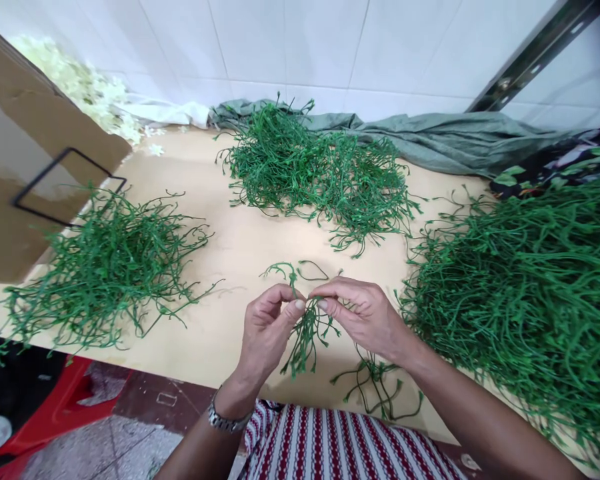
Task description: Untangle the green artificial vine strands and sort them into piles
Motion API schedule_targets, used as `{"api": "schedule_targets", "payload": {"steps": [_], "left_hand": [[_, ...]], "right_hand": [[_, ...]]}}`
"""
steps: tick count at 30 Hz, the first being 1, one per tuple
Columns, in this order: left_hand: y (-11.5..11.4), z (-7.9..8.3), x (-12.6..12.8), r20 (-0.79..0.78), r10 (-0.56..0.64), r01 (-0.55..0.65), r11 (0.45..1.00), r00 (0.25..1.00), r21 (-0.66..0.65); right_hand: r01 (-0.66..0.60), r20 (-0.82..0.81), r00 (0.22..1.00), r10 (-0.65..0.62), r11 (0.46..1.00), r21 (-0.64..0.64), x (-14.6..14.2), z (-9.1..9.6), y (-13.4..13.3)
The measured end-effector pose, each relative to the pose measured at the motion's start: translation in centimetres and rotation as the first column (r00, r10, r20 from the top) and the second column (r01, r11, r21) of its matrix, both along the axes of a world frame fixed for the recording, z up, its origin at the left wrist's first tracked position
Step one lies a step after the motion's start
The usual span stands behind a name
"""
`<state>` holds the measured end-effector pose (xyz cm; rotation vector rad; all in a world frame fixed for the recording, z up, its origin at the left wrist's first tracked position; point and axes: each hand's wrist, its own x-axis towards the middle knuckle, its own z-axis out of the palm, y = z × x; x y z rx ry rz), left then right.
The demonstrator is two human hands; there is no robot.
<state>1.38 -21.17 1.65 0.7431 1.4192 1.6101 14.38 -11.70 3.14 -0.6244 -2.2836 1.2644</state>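
Observation:
Thin green artificial flower stems [305, 340] hang in a small bunch between my hands, above the table. My left hand [270, 323] pinches them between thumb and forefinger. From the other side my right hand [365, 313] also pinches the stems, its fingertips almost touching the left ones. A few loose stems [375, 383] lie under my right wrist near the table's front edge. Just beyond my fingertips lies a looped stem [313, 269]. Exactly where the stems join is hidden by my fingers.
Stem piles lie at the left [115, 267], the back [315, 167] and, largest, the right [525, 287] of the tan table [245, 247]. A cardboard box [40, 147] with a black wire frame [70, 187] stands left. Green cloth [430, 137] runs along the wall. A red stool [55, 407] is below.

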Motion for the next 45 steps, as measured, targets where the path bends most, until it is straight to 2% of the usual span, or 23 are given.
{"api": "schedule_targets", "payload": {"steps": [5,9,11,13,16,21,25,28,31,34,38,40,41,42,43,45], "left_hand": [[-0.2,0.1,-0.1,-0.103,-0.148,0.145,0.989,0.984,-0.038],[0.0,0.4,0.2,-0.151,-0.072,0.059,0.995,0.986,-0.084],[0.1,0.5,0.5,-0.176,-0.006,-0.012,0.995,0.984,-0.097],[0.2,0.6,0.7,-0.213,0.048,-0.070,0.993,0.976,-0.095],[0.2,0.7,0.8,-0.267,0.078,-0.108,0.989,0.960,-0.097],[-0.1,0.4,0.8,-0.248,0.029,-0.048,0.996,0.968,-0.074],[0.0,0.1,0.7,-0.234,-0.032,0.031,0.999,0.972,-0.011],[0.1,0.1,0.6,-0.271,-0.030,0.041,0.998,0.962,0.037],[0.1,0.3,0.6,-0.342,-0.035,0.044,0.999,0.939,0.017],[0.2,0.6,0.6,-0.489,-0.092,0.092,0.995,0.867,-0.023],[0.1,0.6,0.5,-0.658,-0.168,0.145,0.985,0.734,-0.089],[0.1,0.6,0.6,-0.681,-0.204,0.155,0.979,0.703,-0.133],[0.1,0.6,0.6,-0.682,-0.220,0.161,0.975,0.697,-0.150],[0.0,0.6,0.6,-0.679,-0.233,0.168,0.972,0.697,-0.161],[0.0,0.5,0.6,-0.668,-0.243,0.177,0.970,0.704,-0.167],[0.0,0.4,0.6,-0.634,-0.258,0.198,0.966,0.729,-0.164]], "right_hand": [[0.068,-0.044,0.997,-0.062,0.986,0.155,-0.1,0.0,-0.3],[0.085,-0.076,0.995,-0.064,0.943,0.321,-0.2,0.2,-0.6],[0.094,-0.082,0.994,-0.069,0.930,0.356,-0.4,0.2,-0.8],[0.079,-0.068,0.996,-0.060,0.945,0.317,-0.5,0.2,-1.0],[0.046,-0.041,0.998,-0.040,0.983,0.180,-0.4,-0.1,-1.1],[0.082,-0.023,0.996,-0.081,0.991,0.104,-0.2,-0.3,-1.2],[0.038,-0.011,0.999,-0.037,0.993,0.116,-0.2,-0.1,-1.0],[0.021,-0.020,1.000,-0.018,0.986,0.163,-0.3,-0.1,-0.8],[0.003,-0.020,1.000,0.002,0.974,0.225,-0.2,-0.1,-0.5],[-0.052,0.036,0.998,0.042,0.928,0.368,0.1,0.0,-0.1],[-0.129,0.177,0.984,0.016,0.747,0.652,0.5,0.0,0.2],[-0.160,0.222,0.975,-0.002,0.688,0.708,0.6,-0.1,0.2],[-0.162,0.223,0.975,0.002,0.691,0.704,0.6,-0.1,0.2],[-0.155,0.206,0.978,0.017,0.720,0.676,0.6,-0.1,0.1],[-0.141,0.174,0.984,0.039,0.771,0.622,0.6,-0.1,0.0],[-0.100,0.103,0.993,0.062,0.900,0.425,0.6,-0.1,-0.2]]}}
